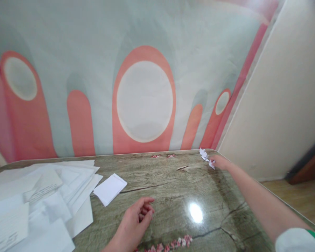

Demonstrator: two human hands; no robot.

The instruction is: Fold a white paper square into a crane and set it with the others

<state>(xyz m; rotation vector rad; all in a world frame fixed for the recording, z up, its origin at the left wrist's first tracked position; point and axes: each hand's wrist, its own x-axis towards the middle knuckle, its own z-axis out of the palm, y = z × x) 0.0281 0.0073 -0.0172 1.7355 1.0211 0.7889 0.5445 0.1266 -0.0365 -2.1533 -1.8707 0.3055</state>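
Note:
My right hand (221,162) is stretched out to the table's far right corner, its fingers closed on a small folded piece of white paper (212,165). Right beside it, against the back edge, lie more small folded paper pieces (203,154); their exact shape is too blurred to tell. My left hand (137,221) hovers over or rests on the near middle of the table, fingers loosely curled, a gap between thumb and fingertips, and nothing visible in it. A folded white sheet (110,189) lies flat beyond it, to the left.
A large loose pile of white papers (81,213), some with print, spreads over the left side of the wood-patterned table (170,206). Behind the table hangs a backdrop (102,45) with coral arch shapes. A plain wall (288,94) rises on the right.

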